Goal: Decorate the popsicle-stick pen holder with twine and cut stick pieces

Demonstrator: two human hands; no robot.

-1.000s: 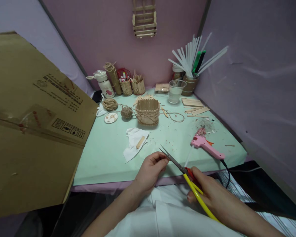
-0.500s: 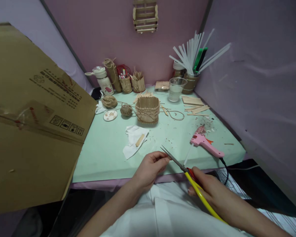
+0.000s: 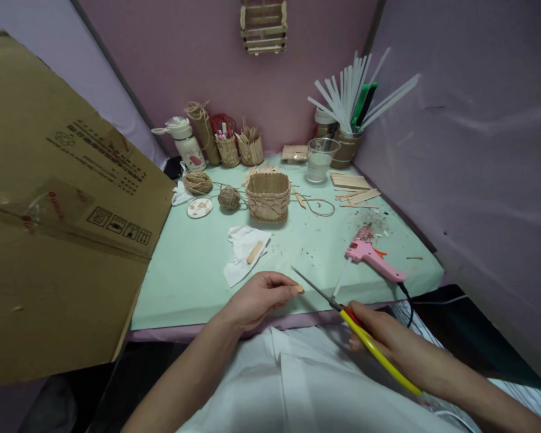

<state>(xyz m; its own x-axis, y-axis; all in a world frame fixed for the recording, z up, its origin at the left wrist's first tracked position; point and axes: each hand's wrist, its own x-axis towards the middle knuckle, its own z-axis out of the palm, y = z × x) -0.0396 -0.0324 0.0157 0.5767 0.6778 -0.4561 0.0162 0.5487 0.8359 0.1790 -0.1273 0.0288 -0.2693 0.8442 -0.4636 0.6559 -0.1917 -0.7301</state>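
A small piece of wooden stick [image 3: 299, 289] is pinched between the thumb and fingers of my left hand [image 3: 265, 297], near the table's front edge; most of it is hidden. My right hand [image 3: 379, 337] grips scissors [image 3: 365, 340] with yellow and red handles. Their blades look closed together and point up and left, the tip just past the stick piece without plainly touching it. Farther back stands a basket of wooden sticks [image 3: 268, 201] with a braided rim. Left of the blades, another short wooden piece [image 3: 254, 252] lies on white tissue [image 3: 238, 264].
A pink glue gun [image 3: 374, 258] lies at the right, its cord over the edge. Twine balls [image 3: 229, 198], a cup of cloudy liquid [image 3: 320, 162], flat sticks [image 3: 349, 180] and holders line the back. A large cardboard box [image 3: 72, 240] stands at the left.
My left hand has moved left, away from the scissor blades, and the stick piece now shows at its fingertips. The scissors have gone from slightly parted to closed. The view has shifted slightly.
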